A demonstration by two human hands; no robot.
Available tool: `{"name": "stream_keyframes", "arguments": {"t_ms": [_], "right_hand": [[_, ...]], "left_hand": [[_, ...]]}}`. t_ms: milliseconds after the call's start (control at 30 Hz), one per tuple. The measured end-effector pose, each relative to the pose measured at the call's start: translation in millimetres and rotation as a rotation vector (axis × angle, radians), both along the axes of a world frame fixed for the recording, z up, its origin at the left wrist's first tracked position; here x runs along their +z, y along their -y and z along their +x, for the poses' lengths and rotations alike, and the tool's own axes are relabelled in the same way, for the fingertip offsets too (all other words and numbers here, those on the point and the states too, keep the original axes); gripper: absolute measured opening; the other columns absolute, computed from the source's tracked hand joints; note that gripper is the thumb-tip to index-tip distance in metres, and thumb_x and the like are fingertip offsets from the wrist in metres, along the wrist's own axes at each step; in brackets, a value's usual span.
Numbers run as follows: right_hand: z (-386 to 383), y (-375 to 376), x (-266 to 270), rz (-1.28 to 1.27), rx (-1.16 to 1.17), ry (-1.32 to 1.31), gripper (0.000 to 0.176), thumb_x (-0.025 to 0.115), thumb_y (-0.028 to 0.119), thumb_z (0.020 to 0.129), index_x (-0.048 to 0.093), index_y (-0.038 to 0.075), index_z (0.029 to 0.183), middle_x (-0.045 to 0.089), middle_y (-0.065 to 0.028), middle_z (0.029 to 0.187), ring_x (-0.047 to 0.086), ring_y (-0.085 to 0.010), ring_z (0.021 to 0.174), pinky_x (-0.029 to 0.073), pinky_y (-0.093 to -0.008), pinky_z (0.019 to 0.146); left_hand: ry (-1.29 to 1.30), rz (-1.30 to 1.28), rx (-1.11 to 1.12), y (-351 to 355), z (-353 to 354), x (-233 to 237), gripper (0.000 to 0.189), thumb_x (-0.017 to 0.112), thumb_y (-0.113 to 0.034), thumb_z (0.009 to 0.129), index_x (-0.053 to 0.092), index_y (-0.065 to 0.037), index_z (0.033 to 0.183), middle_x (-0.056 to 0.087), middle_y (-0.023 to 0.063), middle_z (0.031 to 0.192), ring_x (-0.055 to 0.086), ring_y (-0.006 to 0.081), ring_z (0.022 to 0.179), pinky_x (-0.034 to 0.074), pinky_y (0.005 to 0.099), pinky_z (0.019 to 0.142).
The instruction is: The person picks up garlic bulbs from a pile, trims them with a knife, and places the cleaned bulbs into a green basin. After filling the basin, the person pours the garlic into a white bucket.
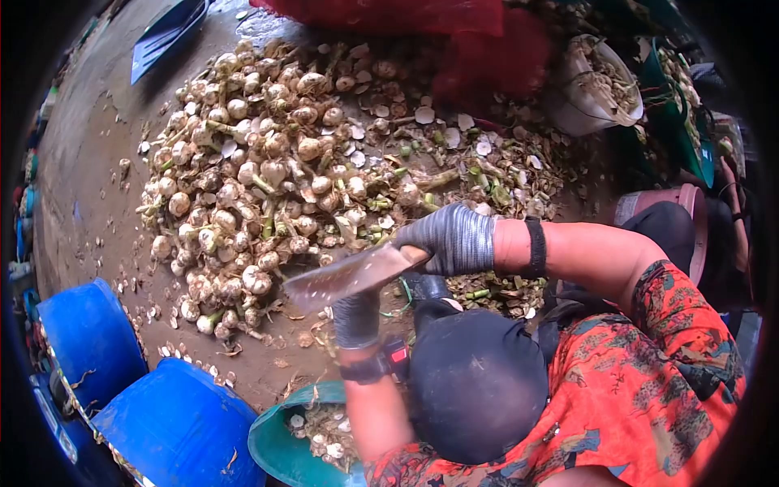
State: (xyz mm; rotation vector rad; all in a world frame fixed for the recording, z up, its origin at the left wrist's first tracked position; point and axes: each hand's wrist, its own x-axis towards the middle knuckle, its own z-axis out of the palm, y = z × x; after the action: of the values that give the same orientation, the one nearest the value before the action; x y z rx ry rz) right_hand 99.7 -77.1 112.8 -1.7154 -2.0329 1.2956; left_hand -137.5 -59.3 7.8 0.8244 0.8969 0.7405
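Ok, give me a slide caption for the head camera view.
Gloved right hand holds a cleaver over the gloved left hand, beside a garlic heap.

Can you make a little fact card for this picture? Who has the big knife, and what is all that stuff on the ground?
right hand: gloved, gripping a cleaver
left hand: gloved, just under the blade; what it holds is hidden
garlic pile: bulbs with stems, on the ground ahead
green basin: by the left arm, scraps inside
blue barrels: two, lower left
white bucket: upper right
red mesh sack: at the top
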Motion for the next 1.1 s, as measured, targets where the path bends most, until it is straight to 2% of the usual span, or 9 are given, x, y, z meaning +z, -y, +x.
{"name": "stream_keyframes", "arguments": {"t_ms": [200,333,467,567,600,700,767,933,1100], "right_hand": [[51,26,-42,-0.205,-0.258,0.016,0.032,0.064,0.032,0.085,0.065,0.011,0.110,0.069,-0.0151,0.085,0.067,-0.0308,0.078,0.053,-0.0401,0.072],[39,36,-33,0.115,-0.282,-0.220,0.045,0.071,0.043,0.084,0.061,0.004,0.105,0.064,-0.0172,0.086,0.063,-0.0267,0.077,0.051,-0.0389,0.072],[5,-9,2,-0.057,-0.406,-0.334,0.048,0.070,0.044,0.084,0.055,-0.001,0.092,0.058,-0.0136,0.076,0.059,-0.0269,0.077,0.048,-0.0389,0.076],[7,-16,12,-0.613,-0.703,-0.606,0.033,0.066,0.043,0.090,0.058,0.012,0.082,0.050,0.0025,0.059,0.051,-0.0106,0.051,0.042,-0.0277,0.045],[5,-7,-6,-0.719,-0.787,-0.842,0.034,0.064,0.048,0.090,0.054,0.018,0.081,0.043,0.0057,0.053,0.039,-0.0077,0.039,0.028,-0.0248,0.035],[-9,4,-25,-1.000,-0.861,-1.011,0.031,0.062,0.044,0.092,0.057,0.015,0.082,0.044,0.0040,0.050,0.045,-0.0104,0.040,0.032,-0.0255,0.034],[-20,6,-39,-0.979,-0.735,-0.946,0.035,0.058,0.045,0.094,0.060,0.012,0.087,0.055,0.0014,0.063,0.049,-0.0083,0.045,0.041,-0.0257,0.037],[12,-2,-85,0.029,-0.364,0.072,0.029,0.061,0.028,0.086,0.063,0.001,0.096,0.065,-0.0220,0.081,0.065,-0.0338,0.073,0.050,-0.0431,0.068],[39,1,-20,0.025,-0.462,-0.064,0.022,0.066,0.023,0.084,0.067,0.008,0.100,0.068,-0.0174,0.085,0.067,-0.0318,0.078,0.053,-0.0402,0.071]], "left_hand": [[0.083,-0.035,0.000,12,13,67,0.038,0.068,-0.026,0.092,0.058,-0.004,0.121,0.063,0.0080,0.094,0.063,0.0165,0.083,0.056,0.0294,0.069],[-0.274,0.180,-0.162,7,17,69,0.041,0.069,-0.020,0.090,0.055,-0.002,0.124,0.062,0.0077,0.100,0.060,0.0145,0.085,0.052,0.0278,0.073],[-0.183,0.319,-0.283,0,39,93,0.064,0.076,-0.027,0.084,0.043,-0.005,0.134,0.058,0.0091,0.113,0.058,0.0157,0.091,0.052,0.0284,0.077],[0.076,-0.001,-0.167,-3,32,110,0.083,0.088,-0.027,0.071,0.041,-0.007,0.137,0.056,0.0058,0.112,0.057,0.0132,0.090,0.053,0.0262,0.079],[0.073,0.044,-0.143,-4,31,99,0.091,0.090,-0.028,0.068,0.039,-0.007,0.141,0.056,0.0067,0.116,0.059,0.0151,0.093,0.053,0.0280,0.084],[0.031,0.060,-0.064,-7,42,80,0.090,0.090,-0.031,0.068,0.041,-0.006,0.140,0.057,0.0064,0.120,0.059,0.0200,0.103,0.048,0.0341,0.097],[0.090,0.029,-0.077,-11,42,70,0.087,0.088,-0.031,0.070,0.042,-0.006,0.139,0.057,0.0062,0.118,0.059,0.0205,0.104,0.047,0.0341,0.098],[0.343,-0.068,-0.059,-9,39,66,0.073,0.080,-0.030,0.075,0.045,-0.006,0.135,0.058,0.0037,0.110,0.057,0.0168,0.103,0.045,0.0305,0.097],[0.185,-0.064,-0.096,-8,31,61,0.071,0.078,-0.024,0.077,0.043,-0.006,0.136,0.056,0.0028,0.105,0.055,0.0140,0.099,0.045,0.0308,0.094]]}}
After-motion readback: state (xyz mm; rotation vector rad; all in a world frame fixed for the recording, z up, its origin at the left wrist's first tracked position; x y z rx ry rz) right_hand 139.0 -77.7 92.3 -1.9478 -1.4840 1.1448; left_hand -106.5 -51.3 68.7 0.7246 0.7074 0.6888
